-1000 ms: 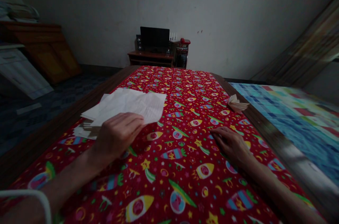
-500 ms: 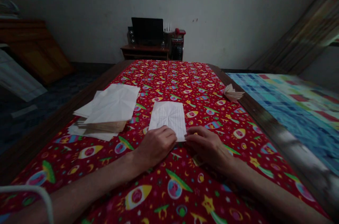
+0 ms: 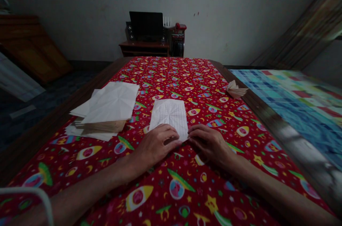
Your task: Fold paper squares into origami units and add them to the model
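A creased white sheet of paper point(image 3: 171, 112) with faint ruled lines lies in front of me, its near edge between my hands. My left hand point(image 3: 161, 141) covers the near left part, thumb and fingers closed on the edge. At the near right corner, my right hand point(image 3: 210, 145) pinches the paper between curled fingers. Left of it is a pile of paper point(image 3: 110, 103), with creased white sheets on top and tan folded pieces beneath. A folded paper piece with pleated points point(image 3: 236, 90) stands at the table's right edge.
A red patterned cloth point(image 3: 184, 197) covers the dark wooden table. A white cable point(image 3: 40, 192) curves in at lower left. Beyond the table is a desk with a monitor point(image 3: 146, 26). A bed with a blue checked cover point(image 3: 283, 112) lies to the right.
My left thumb has moved out along the paper's near edge, and the near right corner now shows at a slant. My right hand stays at that corner. The view has shifted slightly.
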Demonstrator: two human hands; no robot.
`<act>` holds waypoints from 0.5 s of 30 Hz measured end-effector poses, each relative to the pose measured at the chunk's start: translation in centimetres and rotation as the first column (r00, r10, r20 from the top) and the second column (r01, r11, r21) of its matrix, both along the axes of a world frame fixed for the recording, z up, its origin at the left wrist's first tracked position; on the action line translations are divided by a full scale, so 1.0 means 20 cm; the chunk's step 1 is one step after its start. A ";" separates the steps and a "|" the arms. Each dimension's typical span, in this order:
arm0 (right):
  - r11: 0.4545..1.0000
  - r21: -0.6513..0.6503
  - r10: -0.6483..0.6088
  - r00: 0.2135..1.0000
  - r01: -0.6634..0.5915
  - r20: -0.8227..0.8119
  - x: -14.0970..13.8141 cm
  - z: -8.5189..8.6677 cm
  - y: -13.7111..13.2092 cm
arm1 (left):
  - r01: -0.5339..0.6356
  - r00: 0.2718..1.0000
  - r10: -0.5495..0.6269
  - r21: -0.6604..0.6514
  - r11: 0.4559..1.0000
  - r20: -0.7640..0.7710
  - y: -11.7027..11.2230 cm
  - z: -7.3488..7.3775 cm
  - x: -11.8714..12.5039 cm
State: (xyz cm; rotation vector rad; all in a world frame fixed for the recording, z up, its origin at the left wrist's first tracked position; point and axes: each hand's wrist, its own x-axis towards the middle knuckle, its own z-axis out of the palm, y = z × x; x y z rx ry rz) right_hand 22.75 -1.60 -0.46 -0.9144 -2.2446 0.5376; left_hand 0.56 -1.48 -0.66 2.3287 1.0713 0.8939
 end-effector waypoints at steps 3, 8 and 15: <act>1.000 0.003 0.003 1.000 -0.003 -0.001 0.00 0.00 0.00 | -0.006 1.000 0.008 -0.081 0.997 0.019 0.01 0.01 0.01; 1.000 -0.001 0.006 1.000 -0.006 0.012 0.00 0.01 0.00 | 0.005 0.999 -0.011 -0.153 0.988 -0.042 0.00 0.04 0.03; 1.000 0.002 0.027 1.000 -0.027 0.005 0.02 0.01 -0.01 | 0.012 0.996 -0.026 -0.154 0.988 -0.090 0.01 0.02 0.03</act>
